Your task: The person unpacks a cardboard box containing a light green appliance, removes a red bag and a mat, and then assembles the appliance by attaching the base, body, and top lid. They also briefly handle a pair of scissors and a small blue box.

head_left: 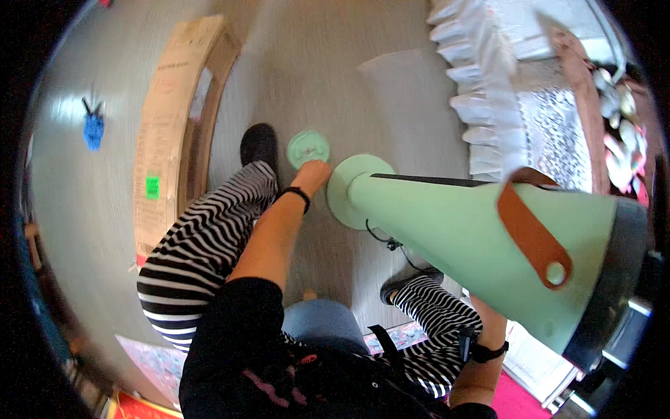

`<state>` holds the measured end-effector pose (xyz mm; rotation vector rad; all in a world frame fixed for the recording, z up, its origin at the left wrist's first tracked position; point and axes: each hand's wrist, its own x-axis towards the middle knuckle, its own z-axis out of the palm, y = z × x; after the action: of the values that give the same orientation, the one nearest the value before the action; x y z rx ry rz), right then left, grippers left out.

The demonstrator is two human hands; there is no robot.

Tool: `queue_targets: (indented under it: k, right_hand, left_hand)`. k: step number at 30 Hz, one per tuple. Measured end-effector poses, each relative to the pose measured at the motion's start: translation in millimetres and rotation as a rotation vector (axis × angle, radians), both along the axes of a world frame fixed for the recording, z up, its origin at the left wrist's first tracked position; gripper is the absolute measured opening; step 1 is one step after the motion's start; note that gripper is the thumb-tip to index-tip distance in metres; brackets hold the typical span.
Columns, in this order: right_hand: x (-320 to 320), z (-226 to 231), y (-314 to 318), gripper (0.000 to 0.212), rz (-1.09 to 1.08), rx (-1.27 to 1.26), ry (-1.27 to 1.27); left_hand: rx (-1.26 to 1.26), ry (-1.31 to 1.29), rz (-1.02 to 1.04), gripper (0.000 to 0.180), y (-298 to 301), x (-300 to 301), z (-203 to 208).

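A tall, pale green tower-shaped appliance (447, 230), perhaps a tower fan, leans over to the right. It has a brown strap handle (534, 241), a dark end and a round green base (349, 202) low by the floor. My right forearm (485, 328) reaches up behind its body, which hides the fingers of my right hand. Down near the base, my left hand (313, 176) is closed at the near edge of a round, pale green disc-like part (308, 148) and seems to grip it. A thin black cord (380, 237) runs out from beside the base.
On the left, a long cardboard box (167, 126) lies on the wood-look floor, with a small blue object (93, 129) beyond it. White ruffled fabric (481, 105) hangs at the upper right. My dark shoes (259, 144) stand either side, and a blue-grey seat (324, 325) is beneath me.
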<state>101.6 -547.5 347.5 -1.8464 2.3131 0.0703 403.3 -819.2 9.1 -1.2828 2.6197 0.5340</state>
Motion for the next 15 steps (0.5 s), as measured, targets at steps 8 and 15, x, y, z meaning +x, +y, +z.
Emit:
queue_targets:
  k: [8,15]
  right_hand:
    - [20.1,28.2,-25.4,0.044,0.002,-0.007,-0.187]
    - [30.1,72.8,-24.7,0.053,0.012,-0.305,-0.423]
  left_hand:
    - [-0.068,0.214,0.579,0.01,-12.1,4.1,78.7]
    - [0.056,0.997,0.961,0.022,-79.2,30.7,243.6]
